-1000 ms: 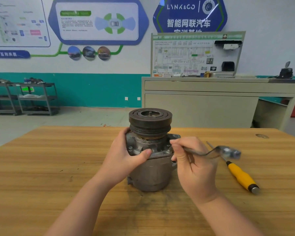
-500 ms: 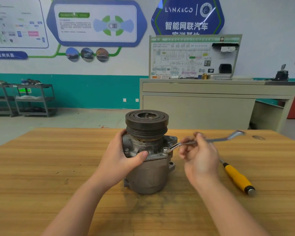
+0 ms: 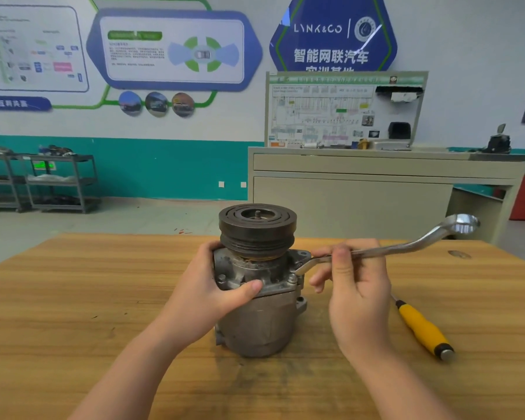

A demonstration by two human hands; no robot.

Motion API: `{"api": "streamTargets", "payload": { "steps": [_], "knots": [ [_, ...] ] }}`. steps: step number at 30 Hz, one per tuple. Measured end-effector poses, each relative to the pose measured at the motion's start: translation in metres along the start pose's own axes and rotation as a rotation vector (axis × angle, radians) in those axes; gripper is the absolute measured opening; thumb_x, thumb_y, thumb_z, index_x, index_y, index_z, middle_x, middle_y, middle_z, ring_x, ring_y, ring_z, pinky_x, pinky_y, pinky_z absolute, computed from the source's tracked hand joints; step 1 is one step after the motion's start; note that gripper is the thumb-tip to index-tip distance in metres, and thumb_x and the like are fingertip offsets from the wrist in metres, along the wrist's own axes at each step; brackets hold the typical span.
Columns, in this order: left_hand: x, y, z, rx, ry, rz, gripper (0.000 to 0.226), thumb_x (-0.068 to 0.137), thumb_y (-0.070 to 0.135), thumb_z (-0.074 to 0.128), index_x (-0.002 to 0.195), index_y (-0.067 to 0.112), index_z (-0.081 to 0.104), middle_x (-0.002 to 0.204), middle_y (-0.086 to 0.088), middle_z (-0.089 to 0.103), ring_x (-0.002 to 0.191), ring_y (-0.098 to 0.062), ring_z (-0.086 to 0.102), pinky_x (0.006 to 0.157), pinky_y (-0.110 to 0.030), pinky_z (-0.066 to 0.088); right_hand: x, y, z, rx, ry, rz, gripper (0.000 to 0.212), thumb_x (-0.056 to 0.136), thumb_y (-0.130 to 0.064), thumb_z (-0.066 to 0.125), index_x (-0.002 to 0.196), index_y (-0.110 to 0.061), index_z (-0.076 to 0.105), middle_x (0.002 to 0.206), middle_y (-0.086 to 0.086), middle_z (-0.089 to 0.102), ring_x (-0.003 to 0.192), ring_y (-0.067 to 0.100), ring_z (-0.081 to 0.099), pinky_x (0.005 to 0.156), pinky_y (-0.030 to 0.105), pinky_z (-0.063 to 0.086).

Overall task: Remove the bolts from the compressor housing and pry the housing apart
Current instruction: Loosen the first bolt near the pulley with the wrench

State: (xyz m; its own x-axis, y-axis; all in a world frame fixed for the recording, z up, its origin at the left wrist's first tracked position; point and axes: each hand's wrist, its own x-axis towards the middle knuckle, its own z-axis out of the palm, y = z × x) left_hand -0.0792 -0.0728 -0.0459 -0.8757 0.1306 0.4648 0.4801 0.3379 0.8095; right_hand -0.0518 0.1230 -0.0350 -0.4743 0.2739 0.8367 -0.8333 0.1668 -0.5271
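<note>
A grey metal compressor (image 3: 259, 322) stands upright on the wooden table (image 3: 73, 298), its dark grooved pulley (image 3: 256, 230) on top. My left hand (image 3: 206, 292) clasps the housing from the left, thumb across the front flange. A bolt head (image 3: 291, 278) shows at the flange's right front corner. My right hand (image 3: 355, 295) pinches the shank of a silver offset ring wrench (image 3: 406, 247). The wrench's near end sits on that bolt; its far ring end points up and to the right.
A screwdriver with a yellow handle (image 3: 422, 328) lies on the table to the right of my right hand. Behind the table stand a beige cabinet (image 3: 376, 195) with a wiring display board and, at the far left, grey shelf carts (image 3: 58, 180).
My right hand has swung the wrench handle from close over the table, away from me and up to the right, while its near end stayed at the flange. My left hand kept its hold.
</note>
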Motion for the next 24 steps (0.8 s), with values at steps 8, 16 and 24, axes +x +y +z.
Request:
{"api": "streamTargets", "payload": {
  "steps": [8,16,24],
  "knots": [
    [-0.001,-0.002,0.005,0.054,0.091,0.024,0.069,0.060,0.055,0.083,0.114,0.046,0.042,0.109,0.023,0.064,0.100,0.016,0.057,0.073,-0.003,0.044,-0.019,-0.002,0.006,-0.448,-0.187,-0.505,0.025,0.095,-0.024,0.056,0.087,-0.003,0.066,0.078,0.007,0.064,0.070,0.012,0.062,0.062,0.023,0.052],
    [0.013,-0.005,-0.013,-0.092,-0.167,-0.025,0.077,0.061,0.050,0.082,0.126,0.032,0.046,0.116,0.016,0.068,0.109,0.000,0.063,0.085,-0.012,0.048,-0.039,-0.024,0.032,0.100,0.364,0.156,0.028,0.090,-0.021,0.041,0.093,-0.048,0.048,0.074,0.011,0.063,0.047,0.016,0.056,0.044,0.023,0.044],
    [0.005,0.000,-0.009,-0.120,-0.135,-0.045,0.077,0.058,0.051,0.081,0.124,0.034,0.046,0.113,0.022,0.068,0.107,0.002,0.063,0.090,-0.018,0.049,0.027,-0.013,-0.001,0.597,0.269,0.896,0.018,0.099,-0.003,0.033,0.086,-0.011,0.043,0.055,0.013,0.058,0.037,0.017,0.047,0.034,0.019,0.034]
  ]
}}
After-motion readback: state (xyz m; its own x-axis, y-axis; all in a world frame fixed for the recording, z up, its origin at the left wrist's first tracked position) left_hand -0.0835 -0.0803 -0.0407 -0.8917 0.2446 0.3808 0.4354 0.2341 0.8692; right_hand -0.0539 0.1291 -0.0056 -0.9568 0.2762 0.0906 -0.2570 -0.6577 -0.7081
